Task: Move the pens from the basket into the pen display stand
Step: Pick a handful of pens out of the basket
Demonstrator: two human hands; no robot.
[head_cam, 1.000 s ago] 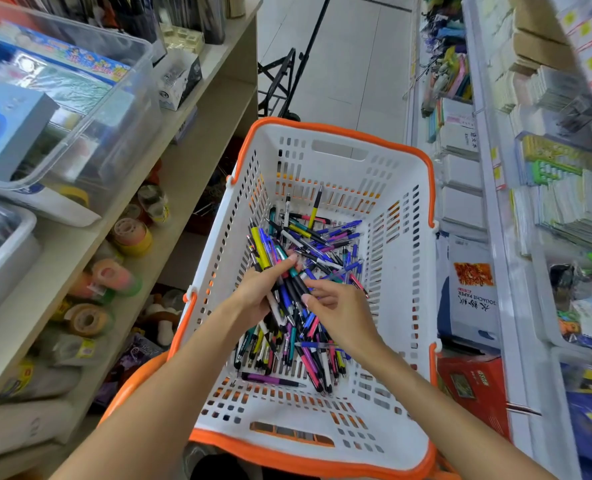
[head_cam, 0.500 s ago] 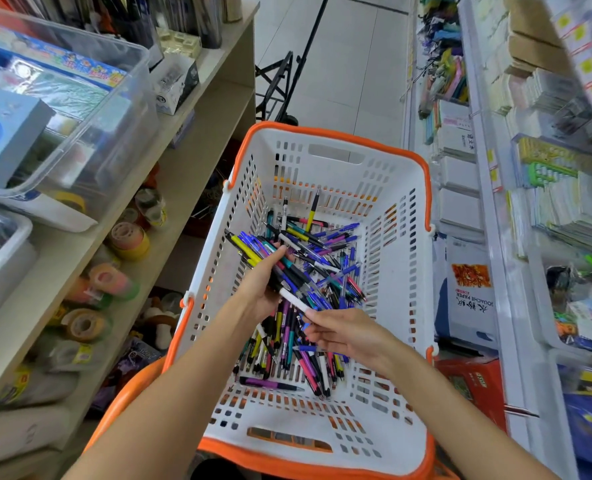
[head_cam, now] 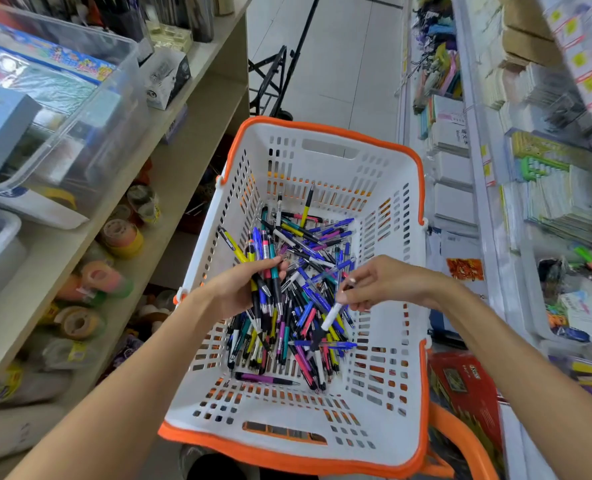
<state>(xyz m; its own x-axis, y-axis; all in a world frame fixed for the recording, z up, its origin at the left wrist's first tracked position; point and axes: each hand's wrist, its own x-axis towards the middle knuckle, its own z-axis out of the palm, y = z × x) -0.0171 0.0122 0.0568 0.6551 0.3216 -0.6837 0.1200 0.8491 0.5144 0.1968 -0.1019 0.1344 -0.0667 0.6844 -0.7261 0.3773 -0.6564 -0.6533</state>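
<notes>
A person stands over a white basket [head_cam: 384, 393] with an orange rim at the centre of the frame, both hands working above the loose heap of pens [head_cam: 308, 271] on its floor. The left hand [head_cam: 239, 292], at centre left, is curled round a bundle of pens [head_cam: 265, 271], at least six, their ends fanning up and down from the fist; gathering them this way likely saves making a trip for each pen. The right hand [head_cam: 381, 284], just right of centre, pinches the top of a single white-barrelled pen [head_cam: 329, 318] between thumb and fingertips, the pen hanging down over the heap, apparently on its way to join the bundle. The heap itself holds several dozen pens, too tangled for an exact count. No pen display stand can be made out for certain; the shelves along the right edge are blurred. Rolls of tape [head_cam: 123, 239], at least five, line the lower left shelf [head_cam: 190, 109].
</notes>
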